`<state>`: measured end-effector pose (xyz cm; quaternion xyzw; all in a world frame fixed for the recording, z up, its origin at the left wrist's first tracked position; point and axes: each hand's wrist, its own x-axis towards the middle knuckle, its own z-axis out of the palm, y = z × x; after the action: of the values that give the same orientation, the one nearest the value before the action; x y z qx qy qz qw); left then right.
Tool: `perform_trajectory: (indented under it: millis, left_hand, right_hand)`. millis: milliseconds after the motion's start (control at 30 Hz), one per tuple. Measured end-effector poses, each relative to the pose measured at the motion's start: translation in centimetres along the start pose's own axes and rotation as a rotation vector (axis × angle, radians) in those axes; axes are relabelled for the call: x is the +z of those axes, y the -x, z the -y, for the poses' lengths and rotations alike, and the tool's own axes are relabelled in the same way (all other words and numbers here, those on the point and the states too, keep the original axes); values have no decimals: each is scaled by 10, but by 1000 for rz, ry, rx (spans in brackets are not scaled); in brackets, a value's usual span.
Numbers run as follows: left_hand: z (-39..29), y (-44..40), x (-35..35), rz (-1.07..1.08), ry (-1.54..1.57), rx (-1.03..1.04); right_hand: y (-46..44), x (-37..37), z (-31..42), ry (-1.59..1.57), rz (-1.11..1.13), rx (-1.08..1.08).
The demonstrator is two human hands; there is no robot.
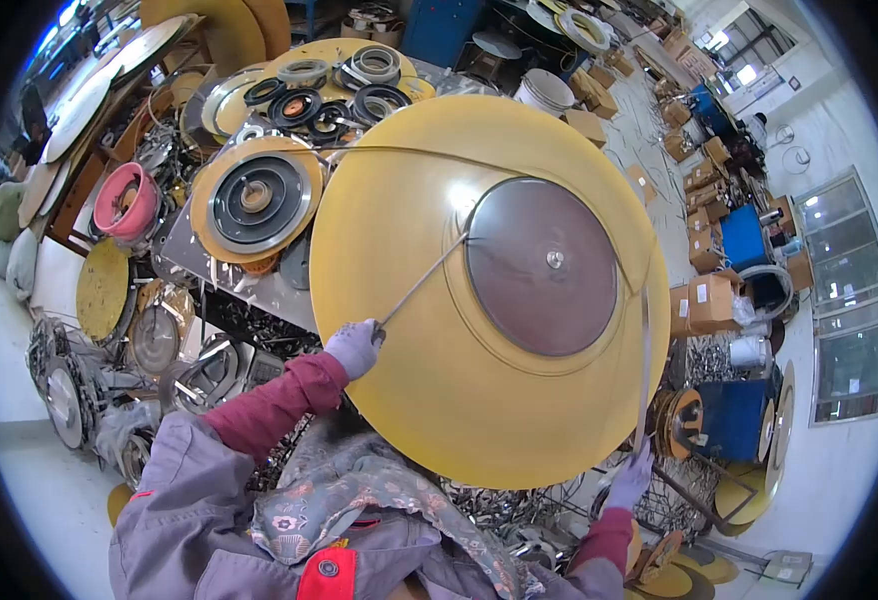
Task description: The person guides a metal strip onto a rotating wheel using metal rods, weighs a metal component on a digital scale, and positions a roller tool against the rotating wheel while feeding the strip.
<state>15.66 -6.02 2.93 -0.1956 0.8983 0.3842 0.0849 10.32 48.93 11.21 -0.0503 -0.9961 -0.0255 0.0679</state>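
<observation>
Your left hand has its fingers clamped on the thin rod; your right hand's finger state, beside the yellow disc's edge, I can't tell.

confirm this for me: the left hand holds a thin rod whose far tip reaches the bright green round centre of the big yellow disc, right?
Not quite: the round centre is dark reddish-brown, not bright green, as the head view shows. The left hand does hold the thin rod, its far tip reaching that centre of the big yellow disc.

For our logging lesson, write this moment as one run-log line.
left hand: holding thin rod, tip at edge of brown disc | right hand: at lower end of strip | yellow disc: around brown disc
</observation>
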Motion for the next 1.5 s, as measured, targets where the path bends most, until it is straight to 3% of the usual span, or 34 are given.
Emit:
perform_trajectory:
  millis: [133,233,333,467,600,667,733,800,867,933,1000,1067,1200,1300,1333,1433,1500]
  left_hand:
    - [8,-2,0,17,3,29]
    - [8,2,-2,43,41,52]
    - [13,2,-3,37,51,65]
    - [6,10,-12,76,46,45]
    - [14,9,-4,58,67,55]
    - [8,12,-8,78,58,36]
    - [8,16,-6,78,42,45]
    - [17,20,8,13,22,74]
    - [15,28,10,17,14,75]
    - [-2,33,-4,106,62,-29]
    - [-2,32,-5,120,75,-21]
    - [6,33,5,102,79,37]
    - [-8,42,4,105,95,-35]
    - [-6,42,4,110,120,-33]
    - [-4,43,6,113,115,-28]
    - [2,43,8,121,115,-14]
    - [3,43,8,137,123,-17]
  right_hand:
    - [105,-24,-44,38,-64,-67]
    - [156,-76,-32,-29,126,27]
    - [187,-109,-24,-10,136,-162]
    - [185,-131,-6,-83,89,-230]
    - [137,-111,30,-304,-47,-65]
    - [92,-101,83,-357,-80,-140]
    - [43,-84,130,-400,-46,-368]
    - [-6,-61,178,-412,101,-477]
    - [-56,-29,211,-471,46,-592]
    - [-107,-8,232,-438,-89,-613]
    - [-154,8,236,-452,-76,-437]
    - [-186,11,222,-385,-60,-311]
    - [-214,37,129,-321,-174,-240]
    - [-167,1,66,-279,-14,-2]
    - [-148,9,26,-220,-109,-47]
    - [-56,-38,-29,-63,-50,82]
    - [6,-42,-84,87,-139,109]
